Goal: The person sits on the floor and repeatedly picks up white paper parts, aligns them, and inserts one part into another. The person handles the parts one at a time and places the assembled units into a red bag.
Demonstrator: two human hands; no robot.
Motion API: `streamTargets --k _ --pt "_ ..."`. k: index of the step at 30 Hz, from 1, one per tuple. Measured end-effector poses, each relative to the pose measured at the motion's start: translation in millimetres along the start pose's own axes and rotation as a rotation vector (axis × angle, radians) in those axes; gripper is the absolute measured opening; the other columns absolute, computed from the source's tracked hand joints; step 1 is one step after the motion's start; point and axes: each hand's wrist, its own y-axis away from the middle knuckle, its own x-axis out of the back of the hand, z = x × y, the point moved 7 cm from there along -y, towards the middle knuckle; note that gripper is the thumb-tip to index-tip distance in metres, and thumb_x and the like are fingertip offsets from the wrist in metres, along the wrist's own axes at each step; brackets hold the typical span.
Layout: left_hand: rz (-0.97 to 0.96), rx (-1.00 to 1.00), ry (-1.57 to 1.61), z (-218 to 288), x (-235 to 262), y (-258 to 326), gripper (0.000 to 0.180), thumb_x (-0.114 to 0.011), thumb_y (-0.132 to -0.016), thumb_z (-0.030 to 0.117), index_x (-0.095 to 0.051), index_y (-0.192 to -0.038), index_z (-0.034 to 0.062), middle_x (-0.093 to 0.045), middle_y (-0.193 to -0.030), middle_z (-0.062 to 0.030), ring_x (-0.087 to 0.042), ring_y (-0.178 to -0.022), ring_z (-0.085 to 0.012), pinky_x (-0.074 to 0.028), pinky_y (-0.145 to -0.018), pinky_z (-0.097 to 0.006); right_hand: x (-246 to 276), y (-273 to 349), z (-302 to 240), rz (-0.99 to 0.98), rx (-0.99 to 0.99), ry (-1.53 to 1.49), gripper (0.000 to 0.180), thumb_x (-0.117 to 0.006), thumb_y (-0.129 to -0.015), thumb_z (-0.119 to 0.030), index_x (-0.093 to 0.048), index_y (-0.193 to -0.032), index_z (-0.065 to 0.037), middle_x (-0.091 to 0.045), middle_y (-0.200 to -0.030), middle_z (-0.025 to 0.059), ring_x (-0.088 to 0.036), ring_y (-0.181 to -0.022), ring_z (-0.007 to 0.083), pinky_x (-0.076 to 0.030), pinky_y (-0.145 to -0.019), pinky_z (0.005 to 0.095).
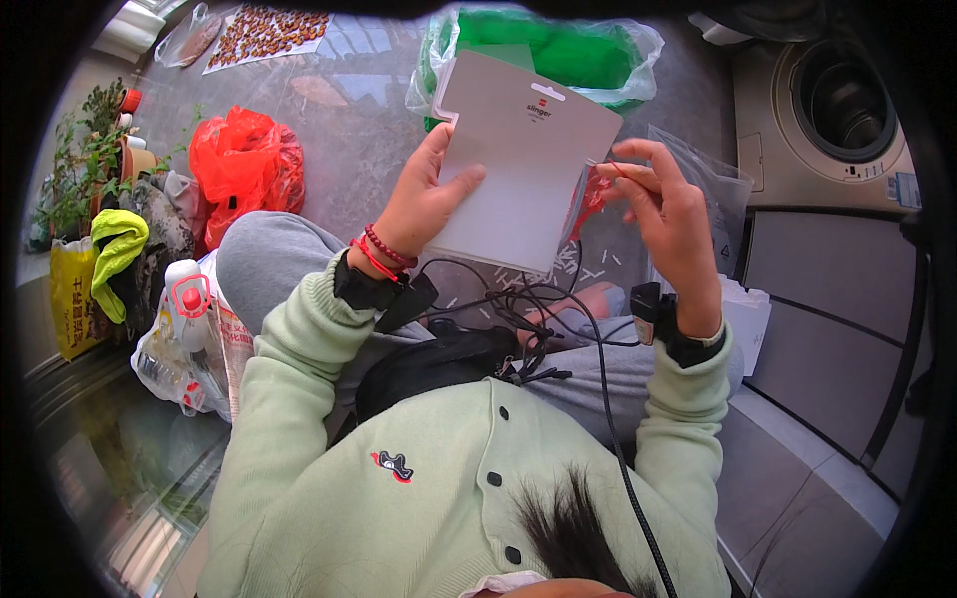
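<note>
My left hand (429, 199) grips a stack of pale grey cardboard hang cards (523, 164) by its left side, thumb on the front face. The top card has a white-edged hanging slot, a small red mark and a notched corner. At the stack's right edge my right hand (663, 204) is closed, thumb and fingers pinched together. A thin red line runs across its fingertips; what they hold is too small to make out. Just below, a crumpled red piece (590, 194) shows beside the card edge. Black straps circle both wrists.
Beyond the cards stands a green bin (598, 65) with a clear liner. Black cables (538, 299) hang over my lap. Small white pieces (593, 254) litter the floor. White cards (750, 319) stand right, near a washing machine (827, 120). A red bag (249, 164) lies left.
</note>
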Motion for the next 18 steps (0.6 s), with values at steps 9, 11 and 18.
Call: streamTargets --k 9,11,18 --pt "-0.085 0.1 0.08 -4 -17 6 0.041 -0.061 -0.09 0.01 -0.045 -0.128 0.0019 -0.061 -0.111 -0.0075 -0.059 -0.096 -0.0114 -0.05 -0.081 -0.026 -40 -5 -20 0.077 0.295 0.122 0.005 -0.066 -0.082 0.0 -0.064 -0.087 0.001 -0.061 -0.076 0.0066 -0.059 -0.064 0.0125 -0.047 -0.058 0.0233" --pt "-0.102 0.109 0.099 -3 -22 9 0.042 -0.061 -0.09 0.011 -0.045 -0.129 0.0017 -0.06 -0.112 -0.0072 -0.058 -0.097 -0.0115 -0.05 -0.082 -0.027 -47 -6 -21 0.097 0.333 0.123 0.005 -0.067 -0.081 0.0 -0.064 -0.085 0.0 -0.059 -0.076 0.0064 -0.058 -0.062 0.0135 -0.046 -0.057 0.0242" --pt "-0.138 0.138 0.099 -3 -29 14 0.043 -0.06 -0.091 0.01 -0.045 -0.13 0.0007 -0.059 -0.113 -0.0063 -0.057 -0.101 -0.0117 -0.048 -0.086 -0.027 -55 -5 -20 0.114 0.334 0.185 0.007 -0.068 -0.081 -0.002 -0.062 -0.083 0.001 -0.058 -0.075 0.0069 -0.058 -0.062 0.0157 -0.047 -0.057 0.025"
